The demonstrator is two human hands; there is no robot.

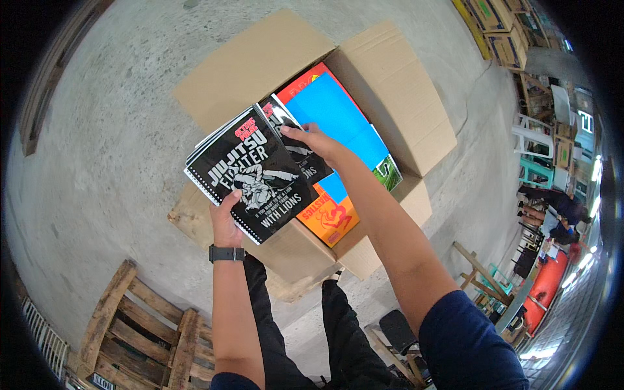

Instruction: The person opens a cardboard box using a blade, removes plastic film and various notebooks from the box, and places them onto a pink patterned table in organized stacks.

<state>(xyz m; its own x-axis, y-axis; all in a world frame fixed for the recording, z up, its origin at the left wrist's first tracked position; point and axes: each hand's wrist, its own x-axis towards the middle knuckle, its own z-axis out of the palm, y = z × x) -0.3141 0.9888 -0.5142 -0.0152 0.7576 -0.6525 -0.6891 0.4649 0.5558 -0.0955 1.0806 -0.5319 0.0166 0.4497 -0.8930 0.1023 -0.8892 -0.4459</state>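
Observation:
A small stack of black spiral notebooks [260,188], their covers printed with a white fighter drawing, lies in my left hand [227,218]; the thumb presses on the top cover and the fingers are hidden beneath. My right hand [315,143] pinches another black notebook [302,159] of the same design, partly behind the stack's right edge. Both are over an open cardboard box [403,97]. Inside it lie a blue sheet or cover [344,123], a red cover [304,83], an orange notebook [330,221] and a green-patterned cover [389,174].
The box stands on a concrete floor [143,130] just ahead of my feet, flaps spread. A wooden pallet [123,331] is at lower left. Along the right are stacked cartons [506,49], a white plastic chair [536,138], people [562,211] and a large red-orange cylinder-shaped object [545,289].

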